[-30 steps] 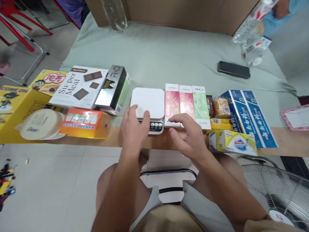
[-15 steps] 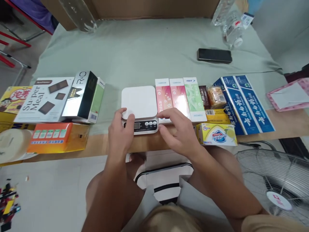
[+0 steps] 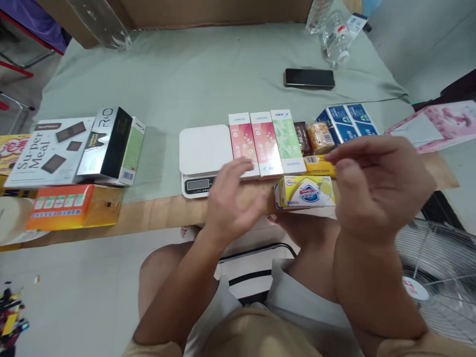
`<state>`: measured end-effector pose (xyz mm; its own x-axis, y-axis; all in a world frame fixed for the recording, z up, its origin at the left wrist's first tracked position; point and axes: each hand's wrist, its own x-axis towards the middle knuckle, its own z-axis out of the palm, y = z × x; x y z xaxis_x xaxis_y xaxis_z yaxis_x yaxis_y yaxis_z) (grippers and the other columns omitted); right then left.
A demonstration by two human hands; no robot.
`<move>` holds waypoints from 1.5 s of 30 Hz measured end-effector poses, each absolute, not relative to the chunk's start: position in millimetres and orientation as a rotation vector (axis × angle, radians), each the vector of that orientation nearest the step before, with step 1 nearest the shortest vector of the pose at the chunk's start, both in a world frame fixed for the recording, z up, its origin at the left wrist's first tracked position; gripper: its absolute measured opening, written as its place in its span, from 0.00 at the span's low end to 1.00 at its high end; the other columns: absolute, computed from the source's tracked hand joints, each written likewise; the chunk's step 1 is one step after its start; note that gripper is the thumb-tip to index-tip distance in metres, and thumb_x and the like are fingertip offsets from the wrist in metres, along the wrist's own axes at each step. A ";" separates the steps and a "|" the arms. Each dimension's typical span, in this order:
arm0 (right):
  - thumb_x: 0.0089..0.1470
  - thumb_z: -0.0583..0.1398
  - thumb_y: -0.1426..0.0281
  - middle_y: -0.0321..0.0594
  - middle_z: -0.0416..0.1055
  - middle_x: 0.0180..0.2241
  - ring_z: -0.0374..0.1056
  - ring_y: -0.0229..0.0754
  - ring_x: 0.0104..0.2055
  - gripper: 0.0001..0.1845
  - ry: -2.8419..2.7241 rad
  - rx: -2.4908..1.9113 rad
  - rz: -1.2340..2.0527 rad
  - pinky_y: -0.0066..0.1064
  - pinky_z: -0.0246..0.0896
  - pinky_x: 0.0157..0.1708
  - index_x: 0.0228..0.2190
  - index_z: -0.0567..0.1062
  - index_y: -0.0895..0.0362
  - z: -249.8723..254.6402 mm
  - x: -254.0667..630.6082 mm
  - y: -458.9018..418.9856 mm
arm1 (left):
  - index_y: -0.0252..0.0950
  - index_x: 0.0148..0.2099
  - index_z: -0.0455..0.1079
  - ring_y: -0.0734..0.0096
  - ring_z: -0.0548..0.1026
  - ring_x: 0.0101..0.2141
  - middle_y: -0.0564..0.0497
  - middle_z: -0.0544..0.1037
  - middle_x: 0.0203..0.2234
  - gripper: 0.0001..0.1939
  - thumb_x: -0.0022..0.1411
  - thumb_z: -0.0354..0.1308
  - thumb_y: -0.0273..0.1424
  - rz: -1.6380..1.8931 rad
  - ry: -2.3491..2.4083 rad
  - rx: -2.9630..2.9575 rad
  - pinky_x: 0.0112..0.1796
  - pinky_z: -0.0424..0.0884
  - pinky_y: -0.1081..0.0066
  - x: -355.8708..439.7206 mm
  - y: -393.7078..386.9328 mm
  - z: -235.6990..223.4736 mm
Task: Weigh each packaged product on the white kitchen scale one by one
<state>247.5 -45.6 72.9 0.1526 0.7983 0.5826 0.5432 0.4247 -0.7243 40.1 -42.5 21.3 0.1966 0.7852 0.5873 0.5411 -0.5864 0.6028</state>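
At the surface's front edge, your empty, open left hand (image 3: 232, 201) hovered by the scale (image 3: 204, 158); your right hand (image 3: 375, 186), loosely open and empty, hung above the yellow box (image 3: 307, 192).

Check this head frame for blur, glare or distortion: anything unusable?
Head view: left hand smeared by motion blur, right hand softer but readable; scale and soap box print stay sharp; even light, faint glare on the phone; wide-angle bending at the edges.
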 end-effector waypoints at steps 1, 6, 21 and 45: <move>0.61 0.60 0.69 0.37 0.75 0.35 0.73 0.44 0.37 0.05 -1.436 -1.265 0.214 0.40 0.69 0.39 0.38 0.76 0.50 67.0 260.9 -44.4 | 0.37 0.60 0.65 0.55 0.77 0.58 0.39 0.78 0.56 0.22 0.66 0.61 0.34 1.247 1.164 2.232 0.59 0.75 0.55 53.3 -44.0 21.6; 0.59 0.60 0.69 0.37 0.78 0.33 0.75 0.42 0.35 0.05 -1.486 -1.405 0.233 0.39 0.70 0.38 0.36 0.78 0.53 35.4 302.2 -43.6 | 0.32 0.66 0.62 0.49 0.73 0.62 0.33 0.74 0.61 0.31 0.65 0.65 0.37 0.930 0.987 2.310 0.61 0.74 0.51 98.0 -43.3 11.8; 0.56 0.62 0.72 0.43 0.76 0.40 0.75 0.52 0.46 0.11 -1.702 -1.084 0.100 0.49 0.72 0.48 0.43 0.75 0.51 40.2 247.9 -44.8 | 0.39 0.58 0.69 0.54 0.78 0.56 0.42 0.79 0.55 0.27 0.61 0.71 0.42 1.370 1.454 2.105 0.56 0.78 0.56 29.6 -26.6 33.6; 0.48 0.65 0.67 0.53 0.66 0.66 0.58 0.73 0.70 0.29 -2.361 -1.219 0.346 0.71 0.53 0.65 0.55 0.77 0.48 11.7 98.0 29.7 | 0.41 0.27 0.67 0.73 0.69 0.26 0.56 0.70 0.21 0.16 0.70 0.58 0.35 2.413 1.744 1.277 0.30 0.69 0.66 -147.8 -66.7 60.5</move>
